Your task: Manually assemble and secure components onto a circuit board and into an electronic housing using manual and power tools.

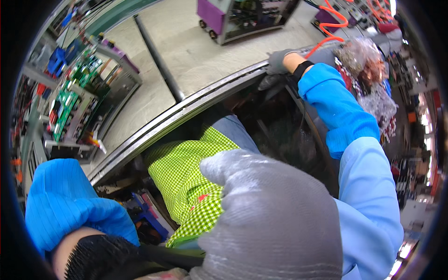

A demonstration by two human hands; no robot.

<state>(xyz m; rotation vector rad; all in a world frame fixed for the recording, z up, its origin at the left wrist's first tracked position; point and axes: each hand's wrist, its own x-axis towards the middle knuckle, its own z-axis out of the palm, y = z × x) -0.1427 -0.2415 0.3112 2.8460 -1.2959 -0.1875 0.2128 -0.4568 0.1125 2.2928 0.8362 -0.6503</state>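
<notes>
My left hand (pixel 275 214), in a grey knit glove, is raised very near the camera and fills the lower middle. Its fingers look curled in, and what they may hold is hidden. The left arm shows a blue oversleeve (pixel 60 200) and a black wristband (pixel 100 256). Stretched out to the far right, my right hand (pixel 279 63) in a grey glove is closed over the metal edge (pixel 205 93) of the workbench. A green checked apron (pixel 191 172) covers my lap below that edge.
On the pale benchtop (pixel 205 60) lies a dark bar (pixel 158 58). An open electronics unit with green circuit boards (pixel 65 107) stands left, a purple-sided unit (pixel 214 14) far off. An orange coiled hose (pixel 333 18) hangs near clear bags of parts (pixel 368 60) at right.
</notes>
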